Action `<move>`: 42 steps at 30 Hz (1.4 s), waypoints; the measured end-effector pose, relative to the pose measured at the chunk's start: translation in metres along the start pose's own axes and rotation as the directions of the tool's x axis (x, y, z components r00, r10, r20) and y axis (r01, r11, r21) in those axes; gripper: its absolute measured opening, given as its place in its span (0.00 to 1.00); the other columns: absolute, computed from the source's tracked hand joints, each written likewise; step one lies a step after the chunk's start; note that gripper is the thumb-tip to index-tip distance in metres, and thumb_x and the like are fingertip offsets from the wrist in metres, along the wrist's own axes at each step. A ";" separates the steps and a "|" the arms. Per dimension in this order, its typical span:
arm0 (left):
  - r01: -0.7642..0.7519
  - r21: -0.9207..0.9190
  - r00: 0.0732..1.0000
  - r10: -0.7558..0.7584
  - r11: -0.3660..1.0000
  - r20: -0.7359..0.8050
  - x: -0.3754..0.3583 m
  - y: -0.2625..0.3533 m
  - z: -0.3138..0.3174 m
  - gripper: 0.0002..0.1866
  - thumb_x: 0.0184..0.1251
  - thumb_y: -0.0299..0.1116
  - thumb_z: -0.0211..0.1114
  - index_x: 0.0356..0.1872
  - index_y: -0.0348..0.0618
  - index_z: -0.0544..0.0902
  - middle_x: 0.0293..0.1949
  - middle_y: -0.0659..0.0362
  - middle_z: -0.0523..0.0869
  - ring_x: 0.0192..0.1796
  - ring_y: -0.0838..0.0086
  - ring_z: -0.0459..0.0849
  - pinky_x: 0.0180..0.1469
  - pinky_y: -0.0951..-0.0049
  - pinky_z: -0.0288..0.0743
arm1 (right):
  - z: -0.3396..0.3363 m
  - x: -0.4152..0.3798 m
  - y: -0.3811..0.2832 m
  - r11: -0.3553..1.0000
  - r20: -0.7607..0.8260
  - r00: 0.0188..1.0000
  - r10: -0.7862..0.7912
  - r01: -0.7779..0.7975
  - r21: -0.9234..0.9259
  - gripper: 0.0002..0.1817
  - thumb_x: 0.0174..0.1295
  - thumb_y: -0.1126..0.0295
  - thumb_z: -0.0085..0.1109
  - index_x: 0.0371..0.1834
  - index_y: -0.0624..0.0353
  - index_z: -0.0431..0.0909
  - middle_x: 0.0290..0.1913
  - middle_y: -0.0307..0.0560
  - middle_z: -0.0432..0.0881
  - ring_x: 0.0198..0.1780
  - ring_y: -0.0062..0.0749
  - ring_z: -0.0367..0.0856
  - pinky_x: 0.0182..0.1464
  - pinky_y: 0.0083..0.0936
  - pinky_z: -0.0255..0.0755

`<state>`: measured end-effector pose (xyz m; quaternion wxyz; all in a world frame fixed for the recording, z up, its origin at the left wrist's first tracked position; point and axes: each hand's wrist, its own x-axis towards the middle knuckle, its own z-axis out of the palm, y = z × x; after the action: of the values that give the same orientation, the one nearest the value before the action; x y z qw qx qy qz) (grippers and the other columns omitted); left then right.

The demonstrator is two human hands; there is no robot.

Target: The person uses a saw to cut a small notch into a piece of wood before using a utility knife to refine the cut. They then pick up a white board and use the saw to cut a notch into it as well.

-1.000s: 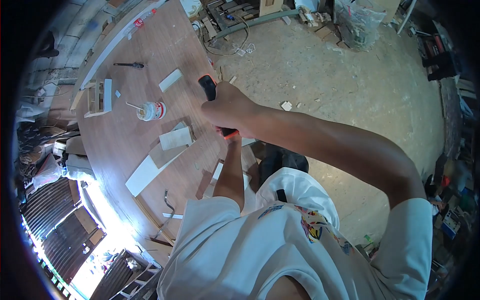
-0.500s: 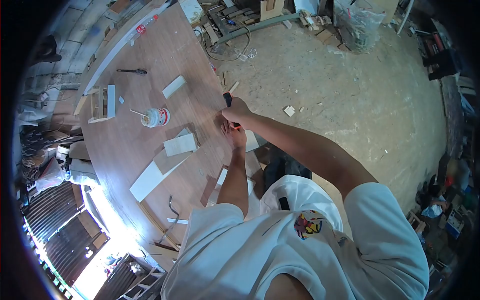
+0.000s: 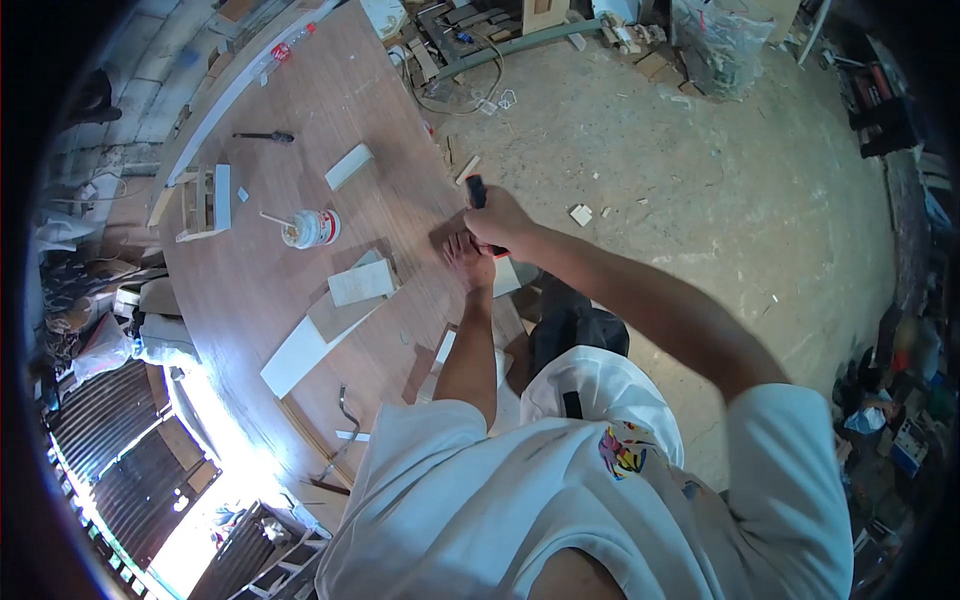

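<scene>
My right hand (image 3: 500, 218) is wrapped round a black-and-orange hand tool (image 3: 476, 190) at the table's edge. The black end sticks out above the fist and an orange-edged part shows below it; its working end is hidden. My left hand (image 3: 468, 262) lies flat with fingers spread, right beside the tool, pressing down near the edge of the brown wooden table (image 3: 400, 130). Whatever is under that palm cannot be made out. A pale wood piece (image 3: 507, 277) shows just below the hands.
On the table are a glue jar (image 3: 318, 228) with a stick in it, a white block (image 3: 349, 167), stacked boards (image 3: 362, 284), a small wooden frame (image 3: 222, 198), a dark tool (image 3: 265, 136) and a curved metal bar (image 3: 347, 410). Wood scraps (image 3: 581, 214) litter the floor.
My right hand and the tool have shifted right, away from the table's edge. My left hand stays in about the same place, with its fingers more visible.
</scene>
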<state>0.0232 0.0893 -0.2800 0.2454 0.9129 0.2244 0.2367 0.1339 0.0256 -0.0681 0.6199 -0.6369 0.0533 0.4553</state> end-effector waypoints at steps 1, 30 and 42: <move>0.025 0.013 1.000 -0.025 1.000 0.019 0.003 0.003 0.000 0.16 0.49 0.34 0.63 0.39 0.39 0.73 0.39 0.50 0.75 0.47 0.52 0.71 0.53 0.54 0.65 | -0.002 0.021 0.020 1.000 -0.003 1.000 -0.003 0.003 -0.007 0.04 0.52 0.82 0.44 0.27 0.60 0.64 0.16 0.44 0.68 0.13 0.27 0.68 0.13 0.28 0.60; 0.047 0.052 0.999 -0.046 0.998 -0.013 0.007 0.008 -0.006 0.16 0.51 0.36 0.61 0.40 0.39 0.73 0.40 0.51 0.74 0.49 0.54 0.71 0.54 0.55 0.64 | 0.015 0.064 0.043 0.930 -0.152 0.988 -0.005 -0.051 -0.364 0.07 0.50 0.74 0.51 0.27 0.69 0.75 0.20 0.52 0.79 0.21 0.36 0.81 0.25 0.31 0.73; 0.021 0.139 0.992 -0.038 0.990 0.123 -0.015 -0.026 0.019 0.24 0.51 0.39 0.60 0.50 0.37 0.73 0.52 0.46 0.73 0.53 0.50 0.70 0.58 0.53 0.63 | 0.010 -0.078 -0.072 0.996 0.103 0.992 0.072 -0.076 0.036 0.07 0.53 0.80 0.46 0.33 0.58 0.63 0.19 0.40 0.66 0.15 0.24 0.67 0.15 0.26 0.61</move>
<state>0.0144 0.0952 -0.3138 0.1991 0.9373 0.2376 0.1590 0.1294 0.0113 0.0370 0.6170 -0.5981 0.0543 0.5086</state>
